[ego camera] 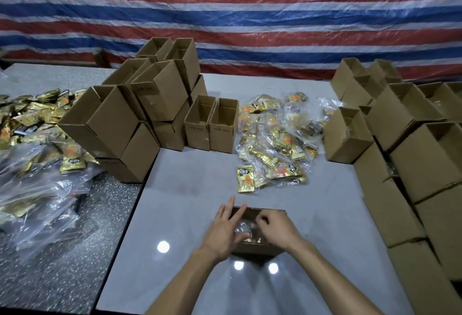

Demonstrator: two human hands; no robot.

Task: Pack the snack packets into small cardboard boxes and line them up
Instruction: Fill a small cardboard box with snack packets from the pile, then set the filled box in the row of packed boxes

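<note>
Left grip flat against box; right grip curled on packets

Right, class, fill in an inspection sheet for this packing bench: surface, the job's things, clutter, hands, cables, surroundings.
Surface: glossy pale table; a speckled table adjoins it on the left.
Job's things: open box at the front with packets inside; loose pile of gold packets mid-table; two empty boxes upright side by side; left stack and right stack of boxes.
Clutter: clear bags and more packets on the speckled table.
Hands: left hand has straight fingers and lies on the open box's left side; right hand has curled fingers over the contents, grip unclear.
Cables: nothing seen.
Surroundings: striped tarpaulin behind.
</note>
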